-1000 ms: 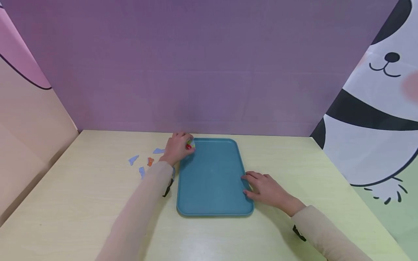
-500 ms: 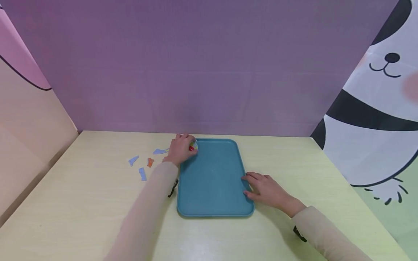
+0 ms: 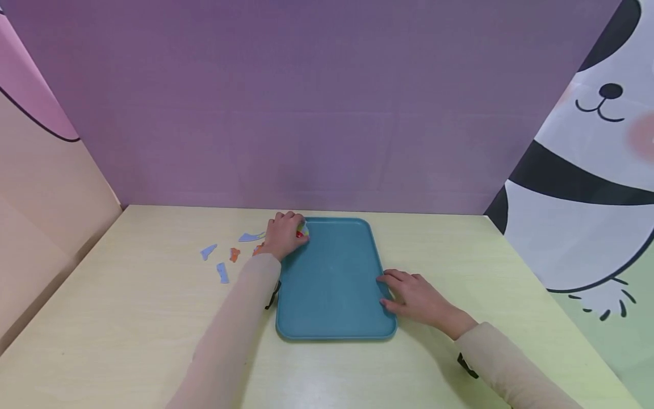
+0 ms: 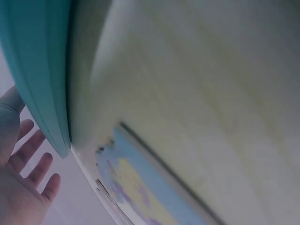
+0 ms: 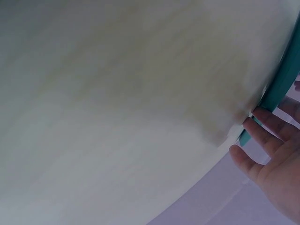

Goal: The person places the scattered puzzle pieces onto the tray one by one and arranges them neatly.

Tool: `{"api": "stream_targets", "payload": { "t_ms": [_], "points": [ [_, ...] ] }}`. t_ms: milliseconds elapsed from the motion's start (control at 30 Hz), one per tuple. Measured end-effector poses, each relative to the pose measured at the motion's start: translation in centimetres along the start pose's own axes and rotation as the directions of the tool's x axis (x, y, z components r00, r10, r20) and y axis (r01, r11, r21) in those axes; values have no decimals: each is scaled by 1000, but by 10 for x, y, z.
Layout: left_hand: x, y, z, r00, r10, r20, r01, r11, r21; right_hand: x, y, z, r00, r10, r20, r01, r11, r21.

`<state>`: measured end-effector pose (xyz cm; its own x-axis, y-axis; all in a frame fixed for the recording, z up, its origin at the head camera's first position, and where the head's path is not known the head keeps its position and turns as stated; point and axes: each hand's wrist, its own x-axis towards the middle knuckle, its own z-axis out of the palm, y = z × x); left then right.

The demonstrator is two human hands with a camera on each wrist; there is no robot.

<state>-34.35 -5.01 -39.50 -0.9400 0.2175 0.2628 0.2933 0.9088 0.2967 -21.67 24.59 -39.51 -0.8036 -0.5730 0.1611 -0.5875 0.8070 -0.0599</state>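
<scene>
Left hand (image 3: pixel 283 234) apparently pinches piece (image 3: pixel 305 230); right (image 3: pixel 416 297) touches tray (image 3: pixel 332 284).

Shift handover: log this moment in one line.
left hand: holding multicoloured piece, far-left corner of tray; right hand: at tray's right edge; loose pieces: left of tray

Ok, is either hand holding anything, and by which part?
The left hand pinches a small multicoloured piece, but covers it too much to tell which part. The right hand touches the tray at its rim.

This looks like a screened-off booth around a table (image 3: pixel 128 318). A purple sheet (image 3: pixel 317 102) spans the top; a cartoon panda (image 3: pixel 598 238) decorates the right edge.
</scene>
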Motion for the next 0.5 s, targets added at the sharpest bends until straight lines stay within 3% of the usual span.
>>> {"api": "stream_targets", "payload": {
  "t_ms": [500],
  "points": [
    [-2,-2,-1,999,-10,31,10,1000,-6,1,2,2,1000,5,24,-5,1000,-3]
  ]
}}
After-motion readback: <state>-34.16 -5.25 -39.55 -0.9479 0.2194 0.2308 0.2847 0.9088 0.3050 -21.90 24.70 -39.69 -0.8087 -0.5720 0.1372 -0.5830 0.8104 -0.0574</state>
